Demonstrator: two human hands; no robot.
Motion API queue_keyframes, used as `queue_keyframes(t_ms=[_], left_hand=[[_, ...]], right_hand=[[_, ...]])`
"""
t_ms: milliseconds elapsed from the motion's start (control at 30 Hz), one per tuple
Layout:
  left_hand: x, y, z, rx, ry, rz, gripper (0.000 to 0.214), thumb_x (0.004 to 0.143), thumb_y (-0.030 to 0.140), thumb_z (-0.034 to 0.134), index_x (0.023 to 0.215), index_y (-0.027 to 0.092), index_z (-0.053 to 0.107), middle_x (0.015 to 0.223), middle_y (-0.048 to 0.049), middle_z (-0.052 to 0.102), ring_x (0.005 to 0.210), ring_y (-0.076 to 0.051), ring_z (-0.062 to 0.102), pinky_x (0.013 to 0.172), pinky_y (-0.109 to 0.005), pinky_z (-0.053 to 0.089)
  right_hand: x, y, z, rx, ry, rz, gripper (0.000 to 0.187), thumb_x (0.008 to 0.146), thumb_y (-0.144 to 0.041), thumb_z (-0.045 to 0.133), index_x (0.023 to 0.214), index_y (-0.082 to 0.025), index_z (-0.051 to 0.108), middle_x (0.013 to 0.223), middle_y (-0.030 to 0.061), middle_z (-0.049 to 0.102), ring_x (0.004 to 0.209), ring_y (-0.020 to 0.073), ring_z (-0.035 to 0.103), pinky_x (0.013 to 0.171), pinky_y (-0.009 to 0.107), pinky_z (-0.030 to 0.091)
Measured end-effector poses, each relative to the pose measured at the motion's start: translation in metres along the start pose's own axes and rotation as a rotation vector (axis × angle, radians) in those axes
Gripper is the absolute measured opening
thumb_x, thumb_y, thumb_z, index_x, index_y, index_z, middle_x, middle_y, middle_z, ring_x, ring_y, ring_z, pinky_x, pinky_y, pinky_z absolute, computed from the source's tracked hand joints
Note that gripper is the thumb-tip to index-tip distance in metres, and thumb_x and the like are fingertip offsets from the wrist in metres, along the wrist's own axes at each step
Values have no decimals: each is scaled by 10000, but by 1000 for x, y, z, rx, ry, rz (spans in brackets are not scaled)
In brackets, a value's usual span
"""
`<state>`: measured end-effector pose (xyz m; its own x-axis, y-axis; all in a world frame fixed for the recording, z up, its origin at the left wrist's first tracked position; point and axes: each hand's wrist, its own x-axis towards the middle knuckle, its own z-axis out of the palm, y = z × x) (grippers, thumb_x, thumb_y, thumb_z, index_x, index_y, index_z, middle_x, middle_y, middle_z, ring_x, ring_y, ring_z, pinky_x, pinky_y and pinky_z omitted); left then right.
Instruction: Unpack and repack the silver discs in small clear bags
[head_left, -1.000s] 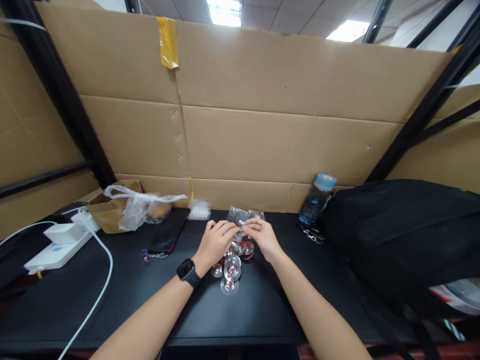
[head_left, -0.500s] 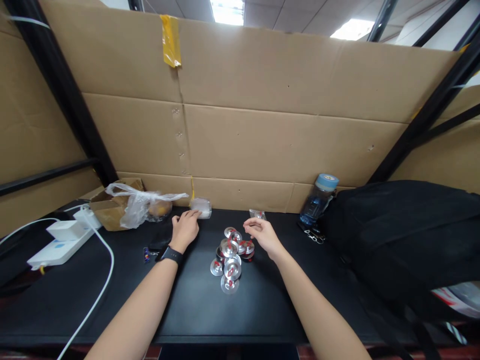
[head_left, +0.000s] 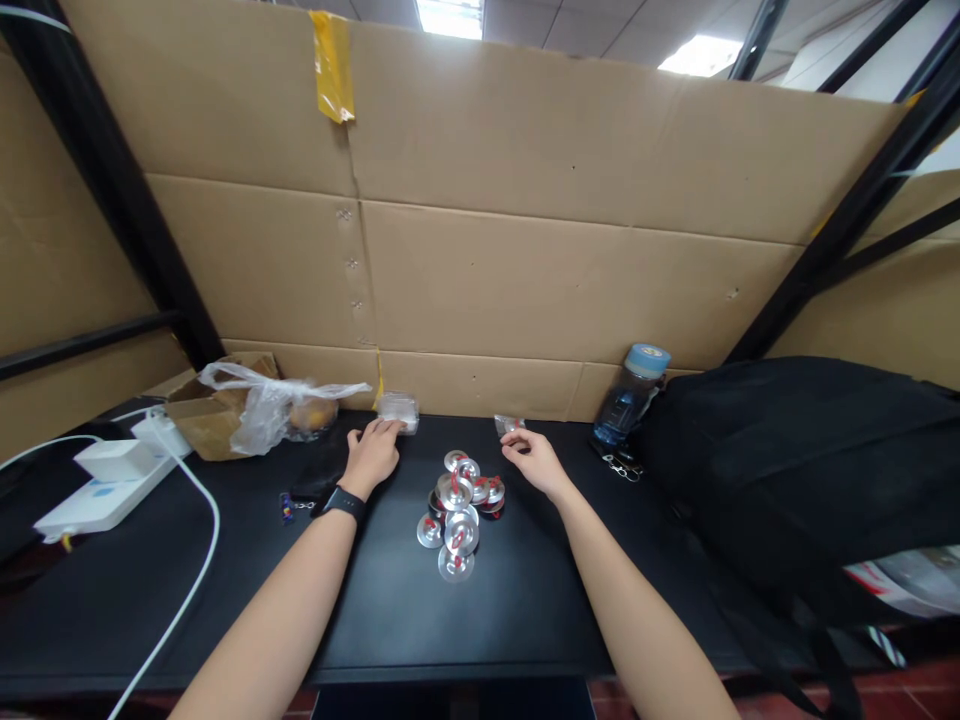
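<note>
A loose pile of shiny round metal discs with red marks or bits on them [head_left: 461, 533] lies mid-table between my hands. My left hand [head_left: 373, 458], a dark watch on its wrist, reaches past the pile's left side. Its stretched fingertips rest on a small stack of clear plastic pieces [head_left: 399, 408] by the cardboard wall. On the other side, my right hand [head_left: 536, 462] hovers just beyond the discs with bent fingers, thumb and fingertips a little apart. Right by those fingertips is a small clear bag with something red in it [head_left: 507, 424]; whether they touch it is unclear.
To the left are a white power strip [head_left: 94, 505] with a cable, a cardboard box [head_left: 196, 425], a knotted plastic bag [head_left: 259, 425] and a keyring trinket [head_left: 286, 508]. A blue-lidded bottle [head_left: 628, 400], keys [head_left: 624, 468] and a black backpack [head_left: 780, 460] stand right.
My right hand has shifted slightly right, away from the discs and nearer the small bag. My left hand stays at the plastic stack. The view has shifted a little.
</note>
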<state>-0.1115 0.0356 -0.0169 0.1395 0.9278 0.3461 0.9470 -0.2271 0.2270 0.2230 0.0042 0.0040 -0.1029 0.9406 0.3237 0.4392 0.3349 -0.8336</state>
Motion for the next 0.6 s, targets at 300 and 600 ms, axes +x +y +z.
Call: queue_keyframes(t_ms=[300, 600], left_hand=[[-3, 10, -16, 37, 135, -3, 401, 861, 144, 462, 1201, 239, 652, 1318, -122, 624, 1235, -310, 494, 976, -484, 346], [-15, 41, -33, -86, 267, 153, 319, 888, 188, 501, 1154, 249, 666, 1223, -97, 637, 1142, -289, 548, 957, -420, 376]], right_hand=[[11, 26, -8, -655, -1, 56, 590, 824, -180, 600, 1398, -279, 506, 1514, 115, 460, 1358, 319, 409, 1016, 512, 369], [19, 23, -8, -664, -4, 15, 282, 903, -233, 583, 1165, -274, 681, 1191, 85, 699, 1090, 265, 598, 925, 407, 386]])
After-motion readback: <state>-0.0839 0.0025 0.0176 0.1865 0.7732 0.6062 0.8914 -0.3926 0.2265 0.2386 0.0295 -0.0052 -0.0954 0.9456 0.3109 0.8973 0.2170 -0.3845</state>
